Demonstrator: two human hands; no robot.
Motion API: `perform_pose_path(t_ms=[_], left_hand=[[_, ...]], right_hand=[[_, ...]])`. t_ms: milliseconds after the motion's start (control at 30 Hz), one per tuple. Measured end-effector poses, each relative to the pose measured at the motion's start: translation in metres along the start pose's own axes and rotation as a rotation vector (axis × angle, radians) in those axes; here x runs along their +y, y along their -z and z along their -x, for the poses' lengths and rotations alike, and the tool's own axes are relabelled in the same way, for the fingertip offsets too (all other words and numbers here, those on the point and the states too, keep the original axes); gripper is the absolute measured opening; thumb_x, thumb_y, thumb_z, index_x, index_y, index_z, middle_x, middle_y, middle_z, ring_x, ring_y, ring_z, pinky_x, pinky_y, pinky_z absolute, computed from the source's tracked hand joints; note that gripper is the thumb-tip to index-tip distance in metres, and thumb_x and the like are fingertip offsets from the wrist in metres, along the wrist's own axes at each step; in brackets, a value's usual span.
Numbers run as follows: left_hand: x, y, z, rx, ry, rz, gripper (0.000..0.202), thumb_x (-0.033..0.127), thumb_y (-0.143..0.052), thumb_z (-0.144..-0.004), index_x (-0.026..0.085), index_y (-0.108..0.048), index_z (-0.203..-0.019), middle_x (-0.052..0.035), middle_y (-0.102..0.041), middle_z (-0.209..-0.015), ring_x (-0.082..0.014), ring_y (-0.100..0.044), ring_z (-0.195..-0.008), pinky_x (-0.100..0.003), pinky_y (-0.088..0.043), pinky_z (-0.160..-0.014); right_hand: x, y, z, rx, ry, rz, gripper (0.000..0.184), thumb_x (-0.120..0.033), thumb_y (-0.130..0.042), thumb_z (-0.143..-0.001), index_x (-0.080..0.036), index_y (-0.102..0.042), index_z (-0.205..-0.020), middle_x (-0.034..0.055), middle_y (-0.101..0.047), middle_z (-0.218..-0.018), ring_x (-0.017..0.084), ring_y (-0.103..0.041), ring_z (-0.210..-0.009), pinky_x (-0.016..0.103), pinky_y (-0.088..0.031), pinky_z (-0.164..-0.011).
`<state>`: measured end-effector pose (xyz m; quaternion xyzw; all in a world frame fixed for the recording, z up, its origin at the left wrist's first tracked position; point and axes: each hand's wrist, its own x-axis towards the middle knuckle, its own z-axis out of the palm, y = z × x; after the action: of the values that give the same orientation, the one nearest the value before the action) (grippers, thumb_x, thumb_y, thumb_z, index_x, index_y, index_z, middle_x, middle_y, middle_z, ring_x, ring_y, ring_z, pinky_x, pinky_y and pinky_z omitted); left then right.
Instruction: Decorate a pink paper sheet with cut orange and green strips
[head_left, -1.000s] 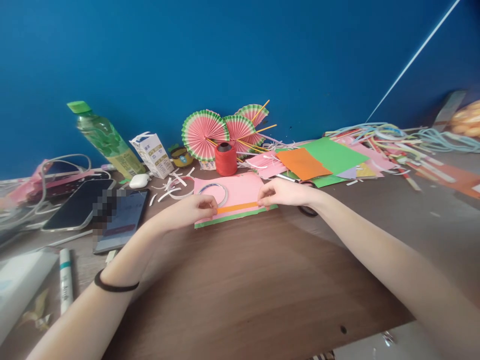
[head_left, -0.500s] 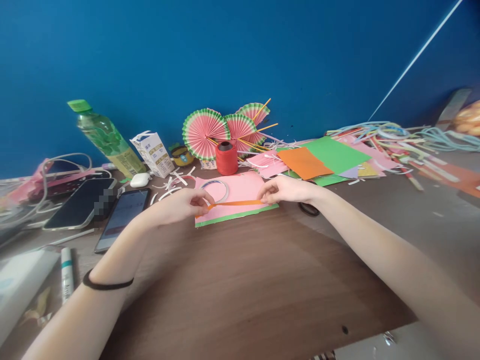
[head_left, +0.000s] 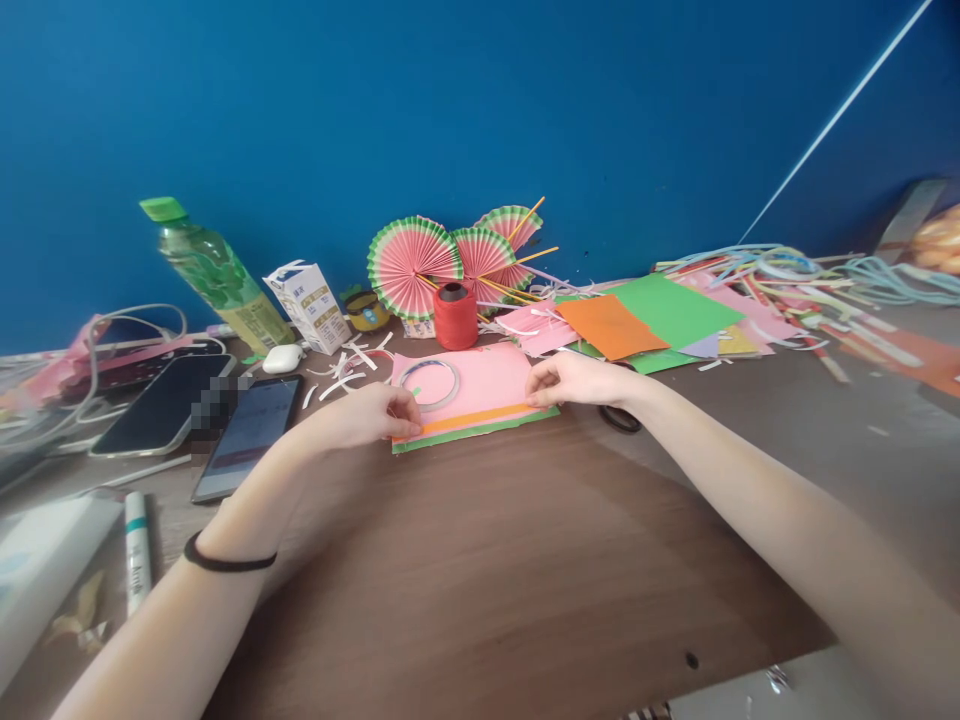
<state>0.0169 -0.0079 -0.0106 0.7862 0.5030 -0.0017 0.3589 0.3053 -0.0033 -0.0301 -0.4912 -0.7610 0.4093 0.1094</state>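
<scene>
An orange paper strip [head_left: 474, 416] stretches between my two hands, lying along the pink paper [head_left: 491, 375] just above its green front border [head_left: 472, 432]. My left hand [head_left: 386, 412] is closed on the strip's left end, at the paper's left edge. At the other end, my right hand [head_left: 551, 382] pinches the strip near the paper's right edge. A ring-shaped roll of clear tape [head_left: 456, 380] rests on the pink paper, between the hands and farther back.
Behind the paper stands a red thread spool [head_left: 455, 318], with pleated watermelon-coloured fans [head_left: 416, 270] against the wall. Orange [head_left: 611, 326] and green sheets [head_left: 671, 315] lie at right. A phone [head_left: 253, 435], a carton [head_left: 309, 308], a bottle [head_left: 217, 275] and a marker [head_left: 137, 550] are at left.
The orange strip was held slightly above the paper and twisted; now it lies flat along the green border. My left hand has moved slightly left and down.
</scene>
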Motion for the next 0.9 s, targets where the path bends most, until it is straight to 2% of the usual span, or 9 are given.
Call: perform_pose_path(t_ms=[133,400,533,733,900], left_hand=[[0.001,-0.001,0.000,0.026,-0.002,-0.019,0.015,0.032,-0.052,-0.063,0.018,-0.059,-0.063,0.0014,-0.059,-0.064,-0.0142,-0.051,-0.062,-0.024,-0.038,-0.057],[-0.001,0.000,-0.002,0.035,-0.004,-0.057,0.020,0.037,-0.051,-0.064,0.020,-0.062,-0.068,0.0007,-0.062,-0.071,-0.0173,-0.054,-0.070,-0.025,-0.039,-0.062],[-0.005,-0.001,-0.004,0.055,0.016,-0.070,0.022,0.036,-0.052,-0.064,0.020,-0.063,-0.073,0.0004,-0.062,-0.073,-0.0169,-0.054,-0.069,-0.025,-0.038,-0.061],[-0.005,-0.004,-0.006,0.060,0.019,-0.119,0.019,0.035,-0.052,-0.063,0.019,-0.060,-0.062,0.0018,-0.057,-0.062,-0.0149,-0.050,-0.061,-0.024,-0.036,-0.058],[-0.008,-0.004,-0.007,0.052,0.010,-0.105,0.019,0.034,-0.050,-0.064,0.019,-0.061,-0.065,0.0014,-0.059,-0.064,-0.0152,-0.051,-0.062,-0.023,-0.036,-0.057]], right_hand=[[0.001,0.000,-0.001,0.019,-0.015,0.067,0.025,-0.039,-0.059,-0.066,-0.016,-0.064,-0.074,0.0013,-0.062,-0.065,0.013,-0.053,-0.061,0.024,-0.037,-0.056],[0.005,0.001,-0.003,0.057,0.009,0.130,0.027,-0.042,-0.060,-0.065,-0.016,-0.066,-0.072,0.0030,-0.065,-0.078,0.017,-0.056,-0.074,0.025,-0.039,-0.063],[0.009,-0.002,-0.007,0.034,-0.007,0.161,0.027,-0.041,-0.061,-0.064,-0.015,-0.065,-0.069,0.0040,-0.064,-0.076,0.016,-0.055,-0.069,0.025,-0.038,-0.061],[0.011,-0.008,-0.010,0.054,0.004,0.262,0.024,-0.040,-0.060,-0.065,-0.016,-0.063,-0.068,0.0045,-0.062,-0.074,0.016,-0.054,-0.066,0.025,-0.036,-0.056],[0.012,-0.009,-0.010,0.069,0.007,0.282,0.025,-0.041,-0.060,-0.066,-0.016,-0.063,-0.068,0.0044,-0.063,-0.075,0.016,-0.055,-0.066,0.024,-0.036,-0.055]])
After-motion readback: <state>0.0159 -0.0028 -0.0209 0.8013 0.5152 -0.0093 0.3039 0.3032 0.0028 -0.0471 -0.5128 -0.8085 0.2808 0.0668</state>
